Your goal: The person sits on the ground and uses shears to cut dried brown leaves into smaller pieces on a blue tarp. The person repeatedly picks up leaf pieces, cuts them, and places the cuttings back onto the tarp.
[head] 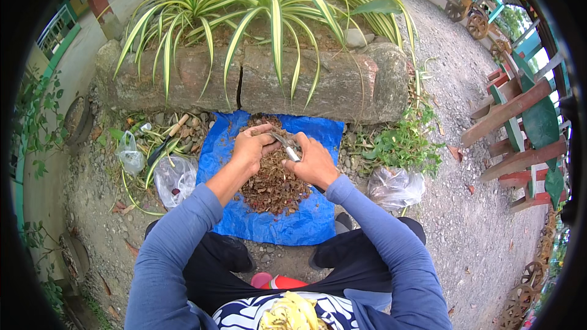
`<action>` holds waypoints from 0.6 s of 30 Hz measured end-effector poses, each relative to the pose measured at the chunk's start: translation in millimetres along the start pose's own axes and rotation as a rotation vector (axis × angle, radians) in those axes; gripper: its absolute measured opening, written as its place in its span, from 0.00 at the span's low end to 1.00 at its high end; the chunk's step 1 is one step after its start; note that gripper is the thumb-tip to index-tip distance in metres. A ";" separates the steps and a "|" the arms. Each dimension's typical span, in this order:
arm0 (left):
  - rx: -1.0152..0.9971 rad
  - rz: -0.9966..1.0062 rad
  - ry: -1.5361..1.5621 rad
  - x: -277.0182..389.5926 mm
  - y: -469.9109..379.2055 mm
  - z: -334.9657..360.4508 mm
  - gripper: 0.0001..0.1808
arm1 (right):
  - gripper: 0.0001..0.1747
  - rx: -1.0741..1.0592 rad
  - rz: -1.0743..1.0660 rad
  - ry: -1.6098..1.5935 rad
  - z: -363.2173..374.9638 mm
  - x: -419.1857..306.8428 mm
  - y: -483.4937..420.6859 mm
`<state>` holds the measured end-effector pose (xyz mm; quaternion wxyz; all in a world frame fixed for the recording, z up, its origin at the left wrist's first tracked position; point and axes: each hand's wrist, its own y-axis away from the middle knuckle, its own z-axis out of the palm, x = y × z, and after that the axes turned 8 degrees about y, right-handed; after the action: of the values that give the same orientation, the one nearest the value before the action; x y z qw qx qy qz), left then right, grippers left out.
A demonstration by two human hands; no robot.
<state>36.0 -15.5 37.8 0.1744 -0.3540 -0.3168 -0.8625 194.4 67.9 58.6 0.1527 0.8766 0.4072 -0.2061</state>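
Note:
My right hand (315, 159) grips a metal-bladed hand tool (290, 150) with a white part near its grip; it looks like pruning shears, though my fingers hide much of it. Its metal end points up and left towards my left hand (253, 146). That hand hovers over the heap with curled fingers by the tool's tip, and whether anything is between them is unclear. Below both hands, a heap of brown chopped plant matter (275, 188) with reddish bits lies on a crinkled blue tarp (293, 231).
A cracked log-like planter edge (302, 78) with striped-leaf plants (275, 23) borders the tarp's far side. Clear plastic bags (174, 178) and a wooden-handled tool (169, 137) lie left. Another filled bag (396, 187) sits right, near wooden slats (509, 114). A red object (284, 283) lies between my legs.

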 end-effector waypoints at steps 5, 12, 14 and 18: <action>-0.025 0.013 -0.119 4.0 -3.1 -7.6 0.16 | 0.37 -0.130 0.054 -0.190 -6.3 0.1 -3.8; -0.033 -0.211 -0.323 16.2 -10.0 -12.6 0.22 | 0.47 -0.437 0.308 -0.927 -13.3 7.5 -10.6; -0.057 -0.254 -0.203 16.9 -11.9 -14.9 0.23 | 0.48 -0.482 0.297 -0.952 -15.8 9.4 -10.5; -0.163 -0.225 -0.232 16.0 -10.6 -12.7 0.24 | 0.47 -0.386 0.147 -0.661 -6.9 13.3 -12.4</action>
<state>13.0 -17.4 37.9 0.0097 -0.4265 -0.3015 -0.8527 194.2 87.3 56.9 0.4524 0.7446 0.3036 -0.3856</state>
